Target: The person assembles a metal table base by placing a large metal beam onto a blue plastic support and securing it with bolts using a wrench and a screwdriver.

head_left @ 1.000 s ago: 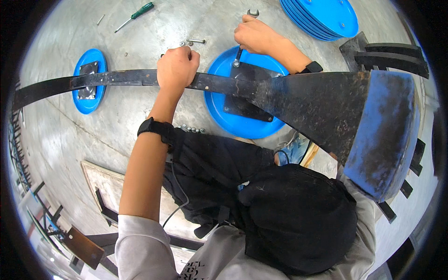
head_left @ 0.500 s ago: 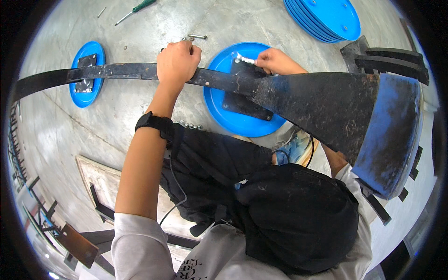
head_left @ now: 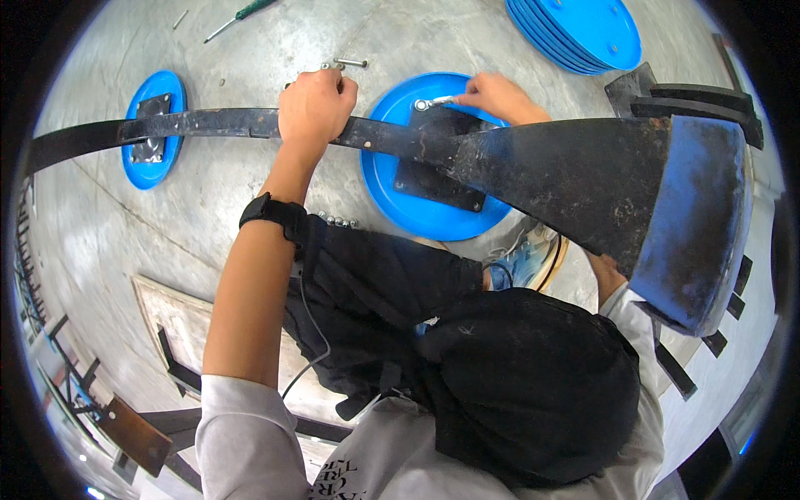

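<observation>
My left hand is closed around a long curved black metal bar, which crosses in front of me and broadens at the right into a flared part with a scuffed blue end. Beyond the bar, my right hand pinches the handle of a small silver wrench. The wrench's ring end sits at a far corner of a black square plate. That plate, joined to the bar, rests on a blue round disc; the bar hides part of both. Whether the ring encloses a bolt head is too small to tell.
Another blue disc with a black plate lies under the bar's left end. A stack of blue discs stands far right, near black metal pieces. A green-handled screwdriver, a bolt and several nuts lie on the floor.
The wrench's handle has swung slightly away from me, with my right hand moving the same way. My left hand keeps its hold on the bar.
</observation>
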{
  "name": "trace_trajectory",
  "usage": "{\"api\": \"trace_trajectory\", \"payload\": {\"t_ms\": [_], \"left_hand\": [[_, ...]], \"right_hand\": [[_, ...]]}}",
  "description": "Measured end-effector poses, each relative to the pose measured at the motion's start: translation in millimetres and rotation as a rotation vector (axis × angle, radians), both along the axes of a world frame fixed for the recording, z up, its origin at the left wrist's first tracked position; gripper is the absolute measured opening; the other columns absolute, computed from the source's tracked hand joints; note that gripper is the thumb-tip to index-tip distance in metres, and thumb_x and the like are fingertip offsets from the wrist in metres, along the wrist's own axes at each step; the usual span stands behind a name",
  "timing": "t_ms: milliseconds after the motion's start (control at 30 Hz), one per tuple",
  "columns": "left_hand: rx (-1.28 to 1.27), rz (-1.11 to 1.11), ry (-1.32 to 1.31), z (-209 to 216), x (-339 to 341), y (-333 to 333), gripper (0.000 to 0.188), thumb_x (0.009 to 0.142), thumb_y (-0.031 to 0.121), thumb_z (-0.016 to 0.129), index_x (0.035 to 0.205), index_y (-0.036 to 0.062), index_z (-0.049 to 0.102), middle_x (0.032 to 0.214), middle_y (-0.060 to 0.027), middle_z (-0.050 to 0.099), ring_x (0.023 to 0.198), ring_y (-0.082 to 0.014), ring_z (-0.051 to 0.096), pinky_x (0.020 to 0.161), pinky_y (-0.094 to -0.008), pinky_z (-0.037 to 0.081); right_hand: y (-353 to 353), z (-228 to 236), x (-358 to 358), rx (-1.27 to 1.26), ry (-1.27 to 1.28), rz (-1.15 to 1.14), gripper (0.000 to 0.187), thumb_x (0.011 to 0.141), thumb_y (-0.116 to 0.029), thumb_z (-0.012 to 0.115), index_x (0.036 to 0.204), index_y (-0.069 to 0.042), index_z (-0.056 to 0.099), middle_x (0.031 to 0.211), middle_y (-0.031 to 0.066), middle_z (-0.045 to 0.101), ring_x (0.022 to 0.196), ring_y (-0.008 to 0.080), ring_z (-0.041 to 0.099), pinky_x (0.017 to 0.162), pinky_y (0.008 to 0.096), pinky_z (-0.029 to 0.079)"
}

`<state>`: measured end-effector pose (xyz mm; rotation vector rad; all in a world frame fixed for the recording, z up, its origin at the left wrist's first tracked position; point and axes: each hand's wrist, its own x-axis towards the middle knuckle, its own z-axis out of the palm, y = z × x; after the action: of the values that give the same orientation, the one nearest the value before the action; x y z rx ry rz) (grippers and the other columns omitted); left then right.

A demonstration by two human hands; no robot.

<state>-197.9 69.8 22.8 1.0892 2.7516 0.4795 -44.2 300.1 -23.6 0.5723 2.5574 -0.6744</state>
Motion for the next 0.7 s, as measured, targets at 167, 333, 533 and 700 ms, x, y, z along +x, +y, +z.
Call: {"api": "trace_trajectory", "payload": {"t_ms": [167,333,533,700], "left_hand": [[0.006,0.022,0.019,-4,0,-2,0.029,0.079,0.028,0.053,0.071,0.0022,0.064,0.068,-0.0192,0.061,0.066,-0.0378,0.060,0.065,-0.0450,0.048],[-0.048,0.032,-0.004,3,-2,-6,0.029,0.079,0.027,0.052,0.072,0.0023,0.065,0.069,-0.0196,0.061,0.068,-0.0374,0.060,0.066,-0.0449,0.048],[-0.028,0.017,0.002,-1,0,-2,0.028,0.079,0.027,0.052,0.072,0.0026,0.065,0.068,-0.0183,0.061,0.068,-0.0368,0.061,0.065,-0.0439,0.048],[-0.027,0.030,0.002,1,-2,-4,0.029,0.079,0.027,0.052,0.072,0.0022,0.064,0.068,-0.0183,0.061,0.068,-0.0366,0.061,0.065,-0.0435,0.048]], "right_hand": [[4,20,-57,0.398,0.384,0.578,0.029,0.074,-0.035,0.067,0.076,-0.006,0.064,0.079,0.0104,0.064,0.084,0.0275,0.057,0.087,0.0379,0.038],[-7,34,-77,0.421,0.397,0.890,0.021,0.069,-0.027,0.070,0.070,-0.007,0.062,0.080,0.0075,0.062,0.083,0.0247,0.058,0.093,0.0367,0.037],[17,15,-44,0.157,0.498,0.529,0.023,0.071,-0.029,0.070,0.074,-0.007,0.066,0.074,0.0093,0.063,0.072,0.0252,0.058,0.082,0.0359,0.042],[15,-6,-9,-0.253,0.447,-0.208,0.033,0.080,-0.034,0.065,0.081,-0.001,0.068,0.062,0.0054,0.058,0.059,0.0139,0.053,0.054,0.0291,0.040]]}}
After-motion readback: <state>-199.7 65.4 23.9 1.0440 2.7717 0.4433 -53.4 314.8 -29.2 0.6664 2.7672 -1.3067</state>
